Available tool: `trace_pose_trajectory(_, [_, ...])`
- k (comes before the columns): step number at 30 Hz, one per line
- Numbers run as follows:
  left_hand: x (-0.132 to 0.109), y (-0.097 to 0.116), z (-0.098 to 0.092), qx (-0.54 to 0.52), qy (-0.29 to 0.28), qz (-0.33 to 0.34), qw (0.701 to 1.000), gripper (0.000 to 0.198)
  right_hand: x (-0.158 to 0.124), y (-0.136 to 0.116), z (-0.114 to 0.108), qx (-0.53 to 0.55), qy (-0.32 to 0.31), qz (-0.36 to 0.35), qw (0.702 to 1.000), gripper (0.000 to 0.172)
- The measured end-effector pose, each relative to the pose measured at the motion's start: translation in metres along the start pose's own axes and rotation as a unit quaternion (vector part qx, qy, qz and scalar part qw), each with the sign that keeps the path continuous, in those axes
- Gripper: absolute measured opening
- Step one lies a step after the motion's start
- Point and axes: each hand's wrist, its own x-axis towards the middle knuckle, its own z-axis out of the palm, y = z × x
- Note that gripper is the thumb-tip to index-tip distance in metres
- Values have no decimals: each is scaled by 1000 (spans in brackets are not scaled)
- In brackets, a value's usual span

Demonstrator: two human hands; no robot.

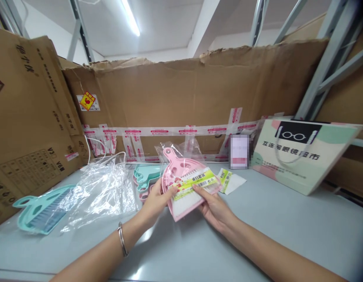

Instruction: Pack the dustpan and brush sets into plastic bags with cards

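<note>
A pink dustpan set [181,209] in a clear plastic bag is held up over the table between both hands. Across its front runs a yellow-green label with print and a barcode, and white bristles show behind it. My left hand [156,197] grips the left edge, thumb on the label's end. On the lower right edge my right hand [213,205] is closed, its thumb pressing the label. Behind my left hand lie a teal dustpan [146,176] and a pink one under it, partly hidden. A spare label card [228,181] rests on the table behind my right hand.
Clear plastic bags [105,192] are heaped on the left, beside a bagged teal dustpan with brush [44,209]. Large cardboard boxes [175,94] wall the back and left. A paper bag [304,156] leans at right, near a small upright screen [239,152] with a blurred display.
</note>
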Motion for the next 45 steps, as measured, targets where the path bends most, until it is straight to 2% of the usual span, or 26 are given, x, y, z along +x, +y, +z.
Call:
trace_pose_trajectory(4, [5,-5,-10,-10,-21,-11,1000,54,6,-2,-6,-44,13,-9,999,39])
trace_pose_trajectory(9, [12,-2,-28,-10,-60,-10,998,52,21,-17,-23,-198,79,-60,975,36])
trace_pose_trajectory(11, [13,1,-32,-5,-58,-18,998,50,23,-24,-26,-206,72,-57,974,36])
trace_pose_trajectory(15, [16,2,-32,14,-22,-51,998,43,18,-29,-20,-166,-58,33,984,26])
trace_pose_trajectory(16, [17,2,-32,22,-5,-64,998,42,17,-28,-18,-161,-74,52,983,22])
trace_pose_trajectory(19, [19,0,-30,50,50,-92,993,38,15,-22,-14,-158,-48,59,985,14])
trace_pose_trajectory(21, [18,1,-28,64,61,-85,992,37,16,-19,-13,-154,-22,41,987,12])
trace_pose_trajectory(23, [14,5,-27,58,26,-71,995,37,16,-20,-12,-151,-3,25,988,13])
trace_pose_trajectory(28, [8,19,-37,-13,-169,-70,983,45,12,-27,-10,-157,21,30,987,18])
trace_pose_trajectory(30, [9,23,-46,-20,-211,-76,974,48,12,-28,-9,-153,16,30,988,19])
trace_pose_trajectory(32, [11,26,-53,-21,-227,-75,971,49,12,-28,-11,-146,14,32,989,19])
trace_pose_trajectory(35, [13,28,-56,-21,-212,-70,975,48,14,-27,-14,-135,9,21,991,16])
trace_pose_trajectory(39, [13,26,-49,-2,-163,-78,983,43,19,-28,-19,-128,10,-5,992,12])
trace_pose_trajectory(45, [14,18,-40,66,8,-82,994,30,24,-28,-22,-145,55,-19,988,9])
